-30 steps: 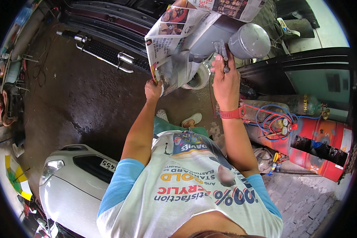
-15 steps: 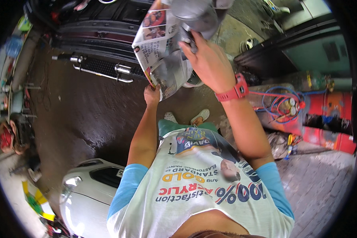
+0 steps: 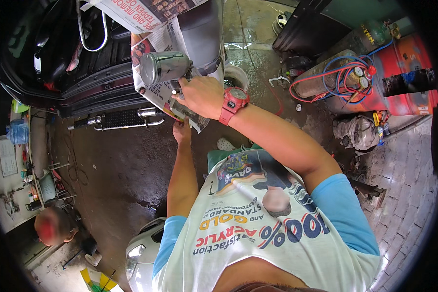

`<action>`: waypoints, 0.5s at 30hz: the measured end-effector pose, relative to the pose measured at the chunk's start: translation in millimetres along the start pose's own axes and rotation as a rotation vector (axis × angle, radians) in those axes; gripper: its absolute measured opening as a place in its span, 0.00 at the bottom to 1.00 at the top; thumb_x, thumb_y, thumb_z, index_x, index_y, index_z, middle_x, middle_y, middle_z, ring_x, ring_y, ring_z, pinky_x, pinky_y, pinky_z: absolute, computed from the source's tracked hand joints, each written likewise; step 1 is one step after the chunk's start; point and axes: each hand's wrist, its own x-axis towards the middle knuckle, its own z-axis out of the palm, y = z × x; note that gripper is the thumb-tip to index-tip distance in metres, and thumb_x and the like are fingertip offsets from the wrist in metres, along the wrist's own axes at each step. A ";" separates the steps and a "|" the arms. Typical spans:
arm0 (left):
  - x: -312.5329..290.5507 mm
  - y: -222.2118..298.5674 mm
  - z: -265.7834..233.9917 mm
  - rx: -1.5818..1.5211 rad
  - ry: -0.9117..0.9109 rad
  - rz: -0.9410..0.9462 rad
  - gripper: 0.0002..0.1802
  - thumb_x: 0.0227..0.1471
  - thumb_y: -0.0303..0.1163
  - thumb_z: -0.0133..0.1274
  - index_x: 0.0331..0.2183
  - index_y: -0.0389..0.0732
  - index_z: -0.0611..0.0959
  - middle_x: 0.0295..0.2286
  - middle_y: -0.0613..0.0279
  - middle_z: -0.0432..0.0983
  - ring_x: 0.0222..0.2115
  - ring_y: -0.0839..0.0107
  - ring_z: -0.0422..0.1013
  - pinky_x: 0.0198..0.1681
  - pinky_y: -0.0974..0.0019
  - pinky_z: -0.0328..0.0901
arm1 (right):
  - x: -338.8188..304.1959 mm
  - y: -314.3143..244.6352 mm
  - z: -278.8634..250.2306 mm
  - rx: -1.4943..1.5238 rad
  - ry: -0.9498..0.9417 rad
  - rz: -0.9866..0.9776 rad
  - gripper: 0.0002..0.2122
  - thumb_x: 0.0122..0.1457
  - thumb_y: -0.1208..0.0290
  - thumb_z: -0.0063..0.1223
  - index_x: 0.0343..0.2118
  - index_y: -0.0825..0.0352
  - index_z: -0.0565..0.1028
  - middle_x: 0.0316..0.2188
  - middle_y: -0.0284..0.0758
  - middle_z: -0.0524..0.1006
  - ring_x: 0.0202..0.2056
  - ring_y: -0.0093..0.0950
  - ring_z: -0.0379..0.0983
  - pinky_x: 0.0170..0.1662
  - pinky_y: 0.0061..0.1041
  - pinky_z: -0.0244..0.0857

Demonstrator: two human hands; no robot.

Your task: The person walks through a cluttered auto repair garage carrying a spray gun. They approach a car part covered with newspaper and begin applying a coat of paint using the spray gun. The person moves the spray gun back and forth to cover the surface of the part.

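My right hand (image 3: 202,97), with a red watch on its wrist, is closed round the handle of a spray gun (image 3: 165,67). The gun's dull metal cup lies tipped toward the left. Just beyond it is a smooth grey panel (image 3: 199,36), bordered by newspaper (image 3: 146,12). My left hand (image 3: 181,131) pinches the near lower edge of the newspaper, below the gun. The gun's nozzle and trigger are mostly hidden by my right fingers and the cup.
A dark vehicle body (image 3: 82,82) with a step bar (image 3: 119,118) stands at the far left. A pale bucket (image 3: 236,78) is right of the panel. Gas cylinders with coiled hoses (image 3: 348,80) and a red drum (image 3: 409,73) stand right. A silver car (image 3: 143,258) is near left.
My right hand has moved the spray gun left and nearer, over the newspaper, and its cup now tips left. My left hand keeps hold of the newspaper's edge. The view has shifted.
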 end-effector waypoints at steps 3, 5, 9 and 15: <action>-14.6 32.6 -14.7 0.107 -0.014 -0.029 0.31 0.53 0.53 0.64 0.42 0.31 0.84 0.36 0.48 0.83 0.38 0.54 0.80 0.44 0.56 0.71 | -2.9 2.8 -11.5 0.039 0.086 0.042 0.24 0.66 0.48 0.49 0.45 0.71 0.75 0.24 0.47 0.79 0.28 0.47 0.79 0.31 0.45 0.72; -11.9 20.8 -12.3 0.077 0.007 -0.024 0.33 0.53 0.55 0.64 0.42 0.30 0.84 0.37 0.47 0.83 0.39 0.52 0.80 0.45 0.55 0.70 | -2.7 -0.2 -29.5 0.057 0.162 0.060 0.26 0.67 0.47 0.49 0.48 0.71 0.75 0.25 0.48 0.79 0.28 0.47 0.79 0.31 0.45 0.71; -6.9 14.5 -11.2 0.143 -0.002 -0.024 0.33 0.53 0.55 0.63 0.41 0.31 0.84 0.37 0.47 0.83 0.40 0.53 0.79 0.46 0.56 0.70 | -11.8 10.1 -67.6 0.142 0.330 0.089 0.28 0.67 0.45 0.47 0.45 0.73 0.76 0.24 0.49 0.79 0.28 0.49 0.79 0.33 0.45 0.72; 0.8 -4.9 -6.2 0.071 -0.044 0.007 0.29 0.54 0.52 0.62 0.44 0.34 0.84 0.40 0.47 0.82 0.43 0.50 0.78 0.47 0.53 0.70 | -31.0 51.4 -106.0 0.689 0.314 0.340 0.28 0.70 0.44 0.42 0.43 0.71 0.79 0.21 0.44 0.79 0.24 0.41 0.79 0.32 0.35 0.72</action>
